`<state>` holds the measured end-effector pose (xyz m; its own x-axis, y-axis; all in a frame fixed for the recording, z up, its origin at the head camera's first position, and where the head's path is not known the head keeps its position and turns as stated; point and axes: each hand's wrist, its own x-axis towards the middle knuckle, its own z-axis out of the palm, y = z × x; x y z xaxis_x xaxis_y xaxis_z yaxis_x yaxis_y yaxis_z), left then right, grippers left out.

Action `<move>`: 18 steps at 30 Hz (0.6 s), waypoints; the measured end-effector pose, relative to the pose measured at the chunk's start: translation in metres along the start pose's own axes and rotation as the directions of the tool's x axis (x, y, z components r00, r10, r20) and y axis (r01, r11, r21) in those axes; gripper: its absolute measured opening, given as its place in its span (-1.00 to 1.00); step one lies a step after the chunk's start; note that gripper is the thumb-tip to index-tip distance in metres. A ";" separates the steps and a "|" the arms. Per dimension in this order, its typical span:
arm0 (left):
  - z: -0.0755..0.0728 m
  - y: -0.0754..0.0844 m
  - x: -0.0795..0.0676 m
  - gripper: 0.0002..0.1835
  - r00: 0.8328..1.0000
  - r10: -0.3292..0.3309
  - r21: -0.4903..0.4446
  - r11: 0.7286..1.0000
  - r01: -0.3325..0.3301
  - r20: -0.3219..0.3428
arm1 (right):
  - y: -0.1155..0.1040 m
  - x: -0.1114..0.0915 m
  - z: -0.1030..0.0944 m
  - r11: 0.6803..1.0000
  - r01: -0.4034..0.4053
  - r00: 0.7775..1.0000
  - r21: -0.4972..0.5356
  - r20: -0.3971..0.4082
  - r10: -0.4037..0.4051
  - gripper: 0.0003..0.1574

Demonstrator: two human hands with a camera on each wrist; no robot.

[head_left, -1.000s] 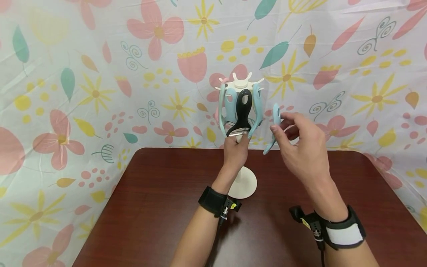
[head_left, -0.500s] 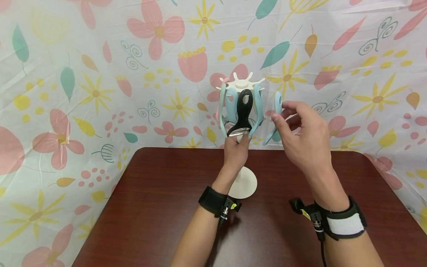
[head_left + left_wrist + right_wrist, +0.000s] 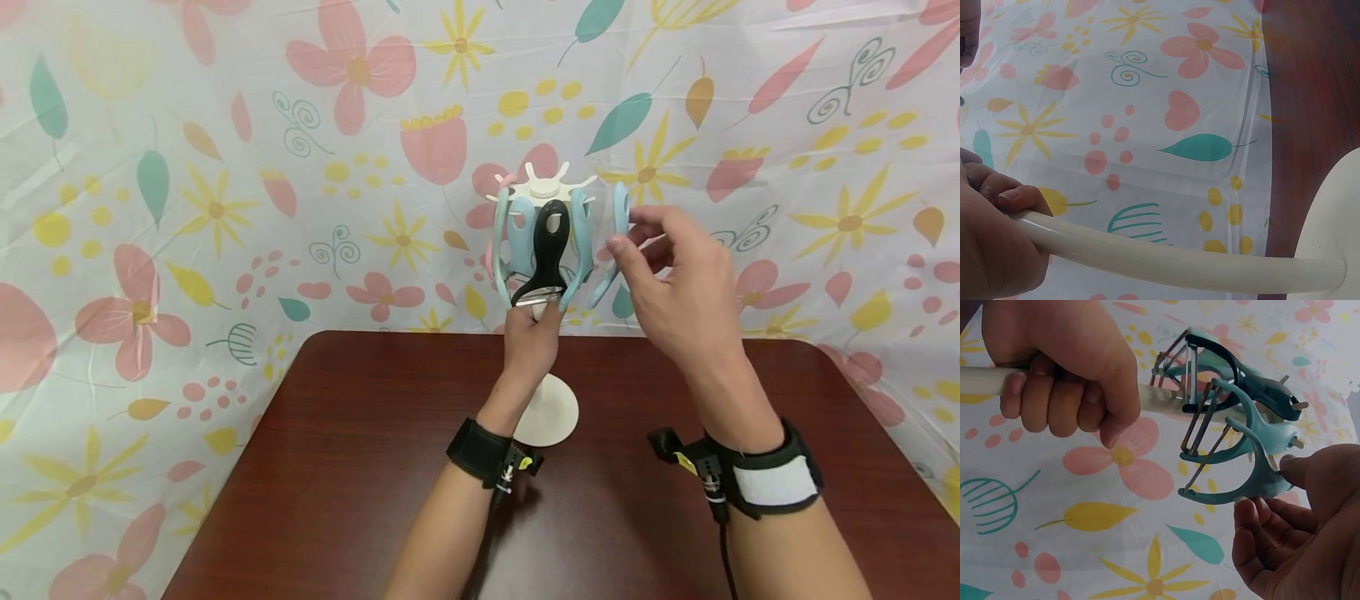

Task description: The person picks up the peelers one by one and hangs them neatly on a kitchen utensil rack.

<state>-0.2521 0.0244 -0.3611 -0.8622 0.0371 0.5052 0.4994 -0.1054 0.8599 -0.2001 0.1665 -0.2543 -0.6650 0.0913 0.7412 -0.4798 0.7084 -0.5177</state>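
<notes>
My left hand [image 3: 528, 348] grips the white pole [image 3: 1147, 257] of a stand, just under its hooked top [image 3: 545, 192]. Hanging from that top are a black peeler [image 3: 550, 242], several light blue peelers [image 3: 581, 233] and something pink [image 3: 489, 258], mostly hidden at the far left. Thumb and fingers of my right hand [image 3: 678, 287] pinch another light blue peeler [image 3: 620, 208] by its handle, upright, to the right of the rack. In the right wrist view this peeler's handle [image 3: 1266, 478] is close to the hooks; whether it touches one I cannot tell.
The stand's round white base [image 3: 553, 415] is over the dark brown table [image 3: 360, 467]. A flowered cloth [image 3: 225, 167] hangs close behind the table's back edge. Both wrists wear black straps with cameras and cables.
My right hand has risen with the light blue peeler, bringing its handle up near the level of the hooks. The left hand and the stand have stayed in place.
</notes>
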 end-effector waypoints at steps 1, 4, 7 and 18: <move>0.000 0.000 0.000 -0.42 1.000 -0.002 0.000 1.000 0.002 0.001 | 0.000 0.001 0.000 1.000 0.007 1.000 0.003 0.000 -0.007 -0.47; 0.000 0.000 0.000 -0.43 1.000 -0.005 -0.004 1.000 0.005 0.004 | 0.000 0.006 0.000 1.000 0.008 1.000 0.001 0.015 -0.008 -0.47; 0.000 -0.004 0.001 -0.44 1.000 -0.005 0.000 1.000 0.005 0.005 | -0.001 0.010 0.000 1.000 -0.010 0.999 -0.004 0.038 0.010 -0.47; 0.001 -0.037 0.007 -0.42 1.000 -0.003 0.021 1.000 0.003 0.002 | 0.004 0.020 0.006 0.997 0.046 0.997 0.059 0.051 -0.049 -0.56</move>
<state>-0.2763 0.0298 -0.3890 -0.8635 0.0392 0.5029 0.4986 -0.0844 0.8627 -0.2191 0.1670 -0.2441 -0.6694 0.0206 0.7426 -0.5428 0.6690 -0.5078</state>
